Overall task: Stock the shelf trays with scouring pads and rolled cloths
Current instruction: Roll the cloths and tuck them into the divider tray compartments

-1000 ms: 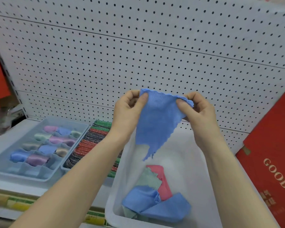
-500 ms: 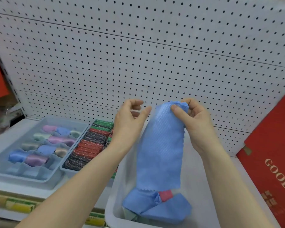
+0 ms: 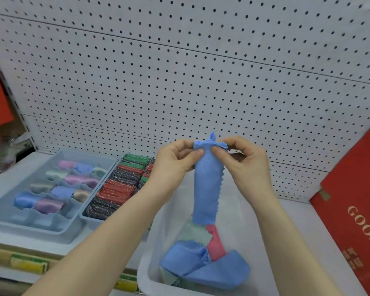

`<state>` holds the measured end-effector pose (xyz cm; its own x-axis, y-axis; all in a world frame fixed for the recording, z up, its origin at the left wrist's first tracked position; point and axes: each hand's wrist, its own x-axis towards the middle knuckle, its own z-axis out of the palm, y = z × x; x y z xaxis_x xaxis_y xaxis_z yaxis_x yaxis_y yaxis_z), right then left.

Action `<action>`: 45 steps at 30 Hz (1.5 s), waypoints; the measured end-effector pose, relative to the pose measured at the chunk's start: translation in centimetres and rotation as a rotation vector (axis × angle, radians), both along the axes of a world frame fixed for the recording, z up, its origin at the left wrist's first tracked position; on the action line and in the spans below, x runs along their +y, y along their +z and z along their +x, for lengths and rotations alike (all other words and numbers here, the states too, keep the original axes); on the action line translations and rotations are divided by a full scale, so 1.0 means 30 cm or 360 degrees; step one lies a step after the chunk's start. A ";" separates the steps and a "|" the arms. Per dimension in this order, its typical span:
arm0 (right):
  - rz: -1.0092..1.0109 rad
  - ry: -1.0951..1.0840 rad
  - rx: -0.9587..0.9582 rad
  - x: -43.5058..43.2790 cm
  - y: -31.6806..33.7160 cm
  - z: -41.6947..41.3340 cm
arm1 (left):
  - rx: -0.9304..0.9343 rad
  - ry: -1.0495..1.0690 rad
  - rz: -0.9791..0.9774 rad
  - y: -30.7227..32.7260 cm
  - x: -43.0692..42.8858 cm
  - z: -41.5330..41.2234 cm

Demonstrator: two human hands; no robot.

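**Item 1, nearest: white bin** (image 3: 144, 272), on the shelf (image 3: 297, 216) at the front edge. It holds the loose cloths (image 3: 201, 261), which are blue, pink and pale green, unrolled and heaped together.

**Item 2: blue cloth** (image 3: 205, 189), in work. It hangs above the bin as a narrow, lengthwise-gathered strip with a zigzag edge on its right. Whether its lower end touches the heap cannot be told.
- Left hand (image 3: 173, 165): thumb and fingers pinch the top edge.
- Right hand (image 3: 246, 163): pinches the same top edge, just beside the left.

**Step in hand (judged):** forming one cloth into a roll; it is not yet stocked.

**Next move (judged):** wind the strip tight from the top while keeping the gathered edges together. Then carry the roll left to the divided tray.

**Item 3, further back, left: scouring pads** (image 3: 118, 186). They are red, green and dark, packed in rows in their own tray, which looks full.

**Item 4, far left: divided tray** (image 3: 30, 225), touching the pad tray. It carries the rolled cloths (image 3: 58, 189) in pastel colours. The front compartments appear unfilled.

**Item 5, rear: pegboard** (image 3: 179, 82), white, with no hooks.
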<state>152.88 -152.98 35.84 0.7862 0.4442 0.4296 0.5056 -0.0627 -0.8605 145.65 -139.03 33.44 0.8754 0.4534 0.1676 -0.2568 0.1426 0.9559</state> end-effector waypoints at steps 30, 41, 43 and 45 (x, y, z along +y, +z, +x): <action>0.0354 0.0198 0.0508 0.016 0.060 0.085 | 0.0216 -0.0230 0.0259 -0.076 0.050 -0.002; -0.0127 0.0411 0.1158 0.015 -0.085 0.051 | 0.0273 0.0114 0.0274 -0.073 0.072 0.008; -0.0155 0.0417 0.1174 0.015 -0.100 0.045 | 0.0289 0.0115 0.0246 -0.075 0.069 0.010; -0.0129 0.0389 0.1152 0.016 -0.110 0.045 | 0.0320 0.0075 0.0207 -0.070 0.065 0.007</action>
<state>154.24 -152.50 32.53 0.7341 0.6500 -0.1964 -0.1746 -0.0988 -0.9797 145.87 -137.08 31.34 0.8755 0.4805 0.0519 -0.0633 0.0074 0.9980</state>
